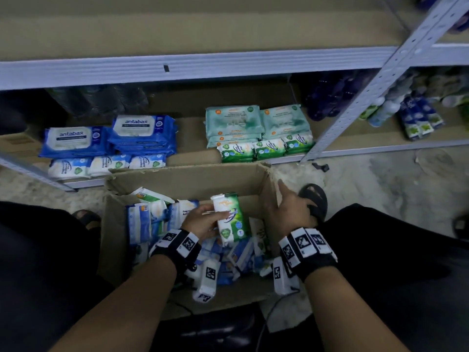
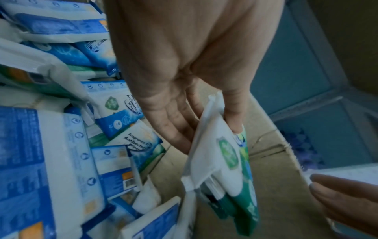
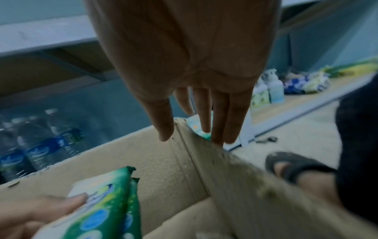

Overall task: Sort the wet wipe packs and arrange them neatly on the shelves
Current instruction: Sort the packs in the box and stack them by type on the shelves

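**Green packs up, a thin pinch**

Low shelf ahead, box at my knees. My left hand pinches green wipe packs above the box (two, I think); right hand spread on its wall. One could slip sideways.

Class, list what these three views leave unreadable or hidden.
- Head view: the cardboard box floor, buried under packs.
- Left wrist view: the green pack label, blurred and partly behind the left hand.
- Right wrist view: bottle labels, too blurred.
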